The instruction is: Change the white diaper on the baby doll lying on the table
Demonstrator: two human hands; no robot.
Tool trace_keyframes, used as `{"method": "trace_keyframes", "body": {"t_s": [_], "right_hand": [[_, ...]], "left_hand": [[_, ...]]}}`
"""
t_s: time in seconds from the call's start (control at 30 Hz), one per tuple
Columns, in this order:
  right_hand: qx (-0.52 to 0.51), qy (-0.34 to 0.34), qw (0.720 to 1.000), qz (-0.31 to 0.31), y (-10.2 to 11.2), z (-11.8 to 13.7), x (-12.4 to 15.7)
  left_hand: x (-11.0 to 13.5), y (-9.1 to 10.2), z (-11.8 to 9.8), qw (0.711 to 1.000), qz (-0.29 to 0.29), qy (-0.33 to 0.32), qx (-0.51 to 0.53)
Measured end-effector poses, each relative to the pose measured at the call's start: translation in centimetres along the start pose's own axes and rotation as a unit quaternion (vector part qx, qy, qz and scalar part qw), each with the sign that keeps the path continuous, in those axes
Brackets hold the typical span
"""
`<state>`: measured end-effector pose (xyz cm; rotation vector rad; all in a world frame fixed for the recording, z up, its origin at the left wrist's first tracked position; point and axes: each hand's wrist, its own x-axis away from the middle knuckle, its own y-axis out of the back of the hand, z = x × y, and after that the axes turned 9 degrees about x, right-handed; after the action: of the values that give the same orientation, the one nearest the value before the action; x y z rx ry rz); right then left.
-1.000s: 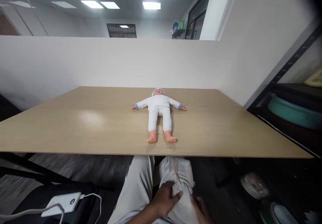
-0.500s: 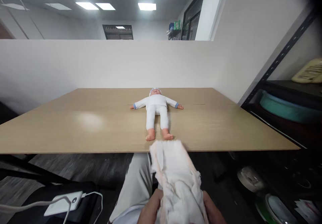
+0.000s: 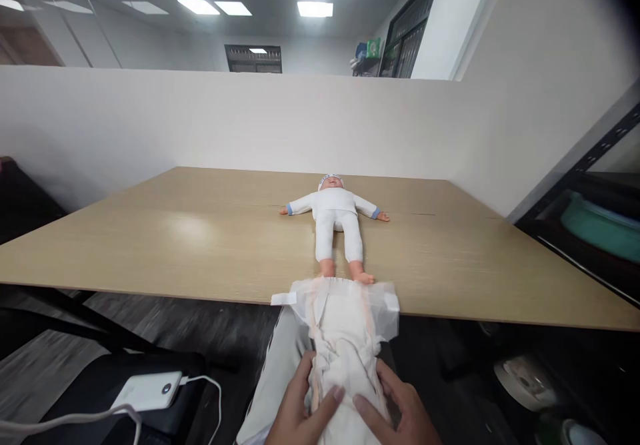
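A white diaper (image 3: pixel 345 328) with pinkish leg edges lies lengthwise in front of me, below the table's near edge. Its far end is spread, with a white tab sticking out on the left and a sheer side wing on the right. My left hand (image 3: pixel 306 405) grips its left edge, thumb on the inner face. On the opposite edge, my right hand (image 3: pixel 400 408) holds it the same way, thumb also on top. Beyond the diaper a baby doll (image 3: pixel 336 208) in white clothes and a cap lies on its back, arms out, feet toward me.
The doll lies on a wooden table (image 3: pixel 225 252) against a white partition (image 3: pixel 280 125). At lower left, a white power bank (image 3: pixel 149 390) with a cable rests on a black seat (image 3: pixel 193 365). A dark shelf holding a green basin (image 3: pixel 600 225) stands at right.
The diaper's far end has opened out, showing its side tab and wing. Both thumbs have come onto its inner face. My view has turned slightly left.
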<state>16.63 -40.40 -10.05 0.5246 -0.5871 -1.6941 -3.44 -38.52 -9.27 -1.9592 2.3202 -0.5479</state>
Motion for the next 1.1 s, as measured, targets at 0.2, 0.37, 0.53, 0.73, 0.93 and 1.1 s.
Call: {"method": "trace_keyframes", "body": {"t_s": [0.2, 0.37, 0.53, 0.73, 0.93, 1.1], "right_hand": [[0.094, 0.137, 0.986, -0.014, 1.0, -0.6, -1.8], [0.151, 0.223, 0.951, -0.154, 1.1, 1.8, -4.1], [0.222, 0.286, 0.932, 0.01, -0.5, 5.4, -7.7], [0.29, 0.281, 0.914, 0.04, -3.6, 4.4, -9.7], [0.298, 0.311, 0.902, 0.006, -3.8, 3.6, -9.8], [0.299, 0.323, 0.898, -0.003, -3.8, 3.4, -10.0]], "left_hand": [[-0.4, 0.0, 1.4, 1.0, 0.018, 0.003, 0.014], [-0.3, -0.5, 2.2, 1.0, 0.009, 0.007, 0.005], [-0.9, -0.4, 3.9, 0.996, 0.011, -0.006, -0.086], [-2.5, 2.4, 2.3, 0.943, 0.089, -0.014, -0.32], [-6.0, 3.4, -8.2, 0.83, 0.118, -0.16, -0.52], [-15.4, 2.5, -14.1, 0.667, 0.098, -0.326, -0.663]]}}
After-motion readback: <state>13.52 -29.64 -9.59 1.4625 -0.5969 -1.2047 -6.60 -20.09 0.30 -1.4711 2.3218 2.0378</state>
